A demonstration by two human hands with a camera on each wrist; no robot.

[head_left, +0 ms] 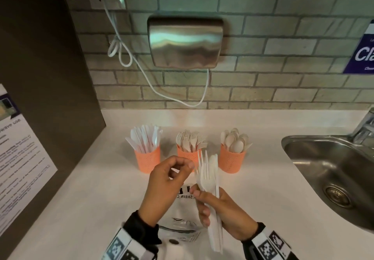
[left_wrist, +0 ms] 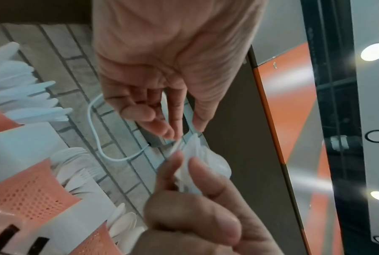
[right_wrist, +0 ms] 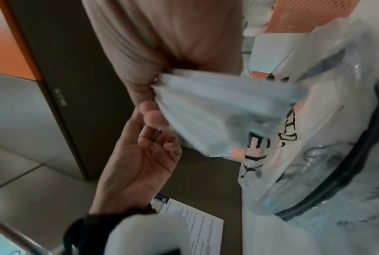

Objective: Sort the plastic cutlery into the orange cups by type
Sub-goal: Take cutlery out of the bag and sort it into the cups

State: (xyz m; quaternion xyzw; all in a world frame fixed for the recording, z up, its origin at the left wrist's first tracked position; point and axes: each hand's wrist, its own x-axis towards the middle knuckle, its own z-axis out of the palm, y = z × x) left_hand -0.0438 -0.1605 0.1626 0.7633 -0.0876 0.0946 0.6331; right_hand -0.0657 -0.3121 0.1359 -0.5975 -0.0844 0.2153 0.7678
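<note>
1. Head view: three orange cups stand in a row mid-frame on the white worktop [head_left: 263,178]. The left cup [head_left: 148,159] has the knives, the middle cup [head_left: 187,155] the forks and the right cup [head_left: 232,161] the spoons, so the types are already split up and each cup is pretty full. Lined up side by side like that, they make every drop a short reach.
2. Same view, lower centre: the right hand [head_left: 220,211] has its fingers wrapped round the handles of a bunch of white cutlery [head_left: 208,178], business ends up. My guess is that's so you can read fork vs knife at a glance. The left hand [head_left: 168,180] sits just left of the bunch with thumb and fingers curled in toward it, holding nothing I can make out. Looks like it's about to pluck one piece.
3. Under both hands lies a clear plastic bag [head_left: 182,219] with black print, probably where the cutlery came from.
4. Left wrist view: the left hand's fingertips [left_wrist: 162,131] are right at the tips of the bunch, mid-frame. Touching or just short, I can't tell, it's blurry.
5. Right wrist view: the handles fan out from the right hand's closed grip toward the right of the frame, with the bag behind them.
</note>
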